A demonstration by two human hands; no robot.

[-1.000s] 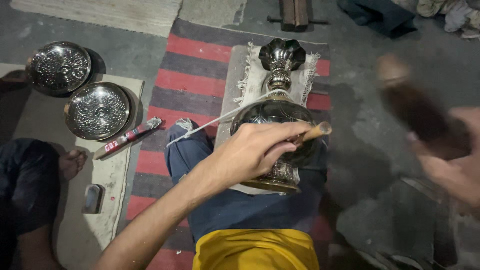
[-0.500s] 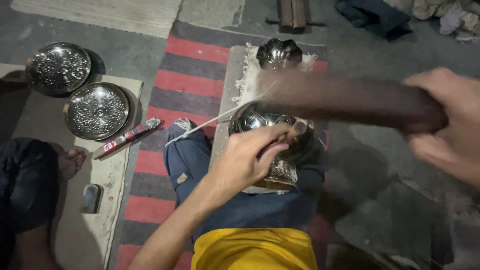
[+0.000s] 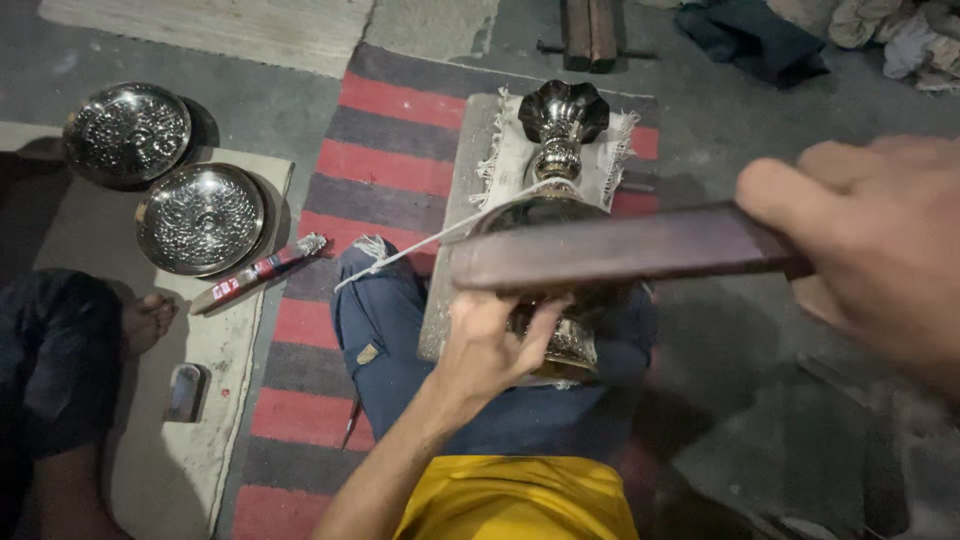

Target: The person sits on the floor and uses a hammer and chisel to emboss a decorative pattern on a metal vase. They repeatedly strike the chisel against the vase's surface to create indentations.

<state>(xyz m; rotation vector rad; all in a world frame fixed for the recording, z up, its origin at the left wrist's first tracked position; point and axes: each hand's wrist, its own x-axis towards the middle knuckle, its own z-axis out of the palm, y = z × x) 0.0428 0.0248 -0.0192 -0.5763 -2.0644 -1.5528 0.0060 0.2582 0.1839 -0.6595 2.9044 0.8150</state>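
Note:
A shiny embossed metal vase (image 3: 562, 118) lies across my lap on a fringed white cloth (image 3: 503, 150), its flared mouth pointing away. My left hand (image 3: 490, 350) is curled against the vase's belly, near its foot. The small wooden-handled punch that it gripped earlier is hidden under the bar. My right hand (image 3: 875, 250) grips a long dark wooden bar (image 3: 610, 250). The bar lies level across the vase, just above my left fingers. A white string (image 3: 410, 250) runs from the vase to the left.
Two embossed metal bowls (image 3: 128, 132) (image 3: 200, 218) sit at the left beside a beige mat. A red and silver tool (image 3: 260, 272) and a small grey block (image 3: 185, 390) lie on the mat. Another person's foot (image 3: 145, 320) rests at the left. A striped red rug (image 3: 390, 160) lies underneath.
My right hand has swung the wooden bar from raised at the right down and left across the vase. My left hand has stayed on the vase, curling lower.

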